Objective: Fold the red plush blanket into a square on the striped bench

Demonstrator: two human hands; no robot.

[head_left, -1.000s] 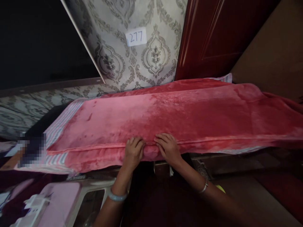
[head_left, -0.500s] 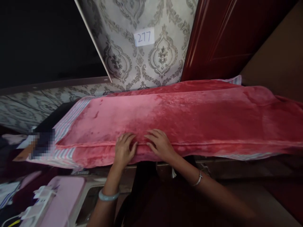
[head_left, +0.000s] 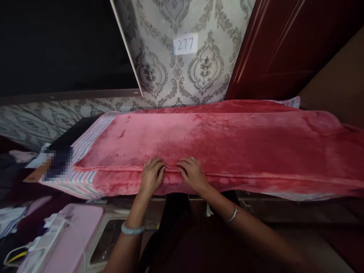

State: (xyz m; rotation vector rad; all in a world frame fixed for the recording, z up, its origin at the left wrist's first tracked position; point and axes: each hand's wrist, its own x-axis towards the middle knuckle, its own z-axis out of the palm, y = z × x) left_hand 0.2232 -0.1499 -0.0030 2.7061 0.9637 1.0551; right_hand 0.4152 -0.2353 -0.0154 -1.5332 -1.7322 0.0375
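A pink-red plush blanket (head_left: 227, 140) with a striped border lies folded lengthwise in a long strip. Its upper layer ends in a raised front edge, and the lower layer shows beyond it. My left hand (head_left: 152, 176) pinches this edge between thumb and fingers, left of the middle. A short gap to the right, my right hand (head_left: 193, 174) grips the same edge with bent fingers. The fingertips rest on top of the pile, and the cloth puckers slightly between the hands.
A dark television screen (head_left: 62, 49) stands at the back left, against patterned wallpaper with a paper label (head_left: 185, 44) reading 277. A dark red wooden panel (head_left: 273, 49) rises at the back right. At lower left, a white power strip (head_left: 51, 239) lies on a pink board (head_left: 76, 227).
The thumbs and fingers have drawn closer together on the blanket's edge. The view has shifted slightly, moving the scene right. The blanket keeps its folded shape.
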